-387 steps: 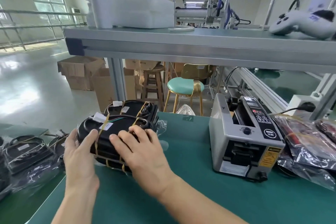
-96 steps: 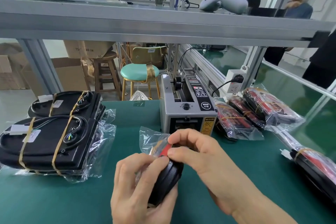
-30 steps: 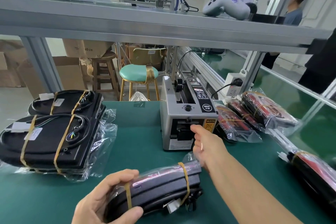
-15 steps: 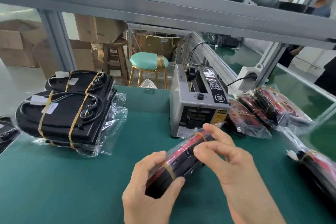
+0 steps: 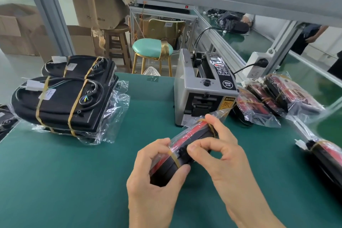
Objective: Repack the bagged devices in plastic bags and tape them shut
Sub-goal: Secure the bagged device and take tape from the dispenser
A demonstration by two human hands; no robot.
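I hold the bagged device point(image 5: 187, 146) in both hands just above the green tabletop point(image 5: 74, 181); my left hand point(image 5: 155, 177) has its grip curled round the near, lower end, thumb across the front; my right hand point(image 5: 220, 152) pinches the bag at the upper side, thumb near the middle, fingers over the far end where the loose plastic mouth sticks out; whether a strip of tape sits under those fingers I cannot tell.

As I judge it, this one is bagged and being sealed, not yet laid down; beyond my right grip lie several finished red-and-black packs point(image 5: 273, 98) beside the tape dispenser point(image 5: 203, 89), which stands just past the device; off past my left grip a stack of black devices point(image 5: 63, 98) still waits, its bag open; another pack point(image 5: 327, 153) lies further out on the right.

Compared with a second ago, my right hand has come back from the dispenser's mouth onto the bag, and the device is now tilted up.
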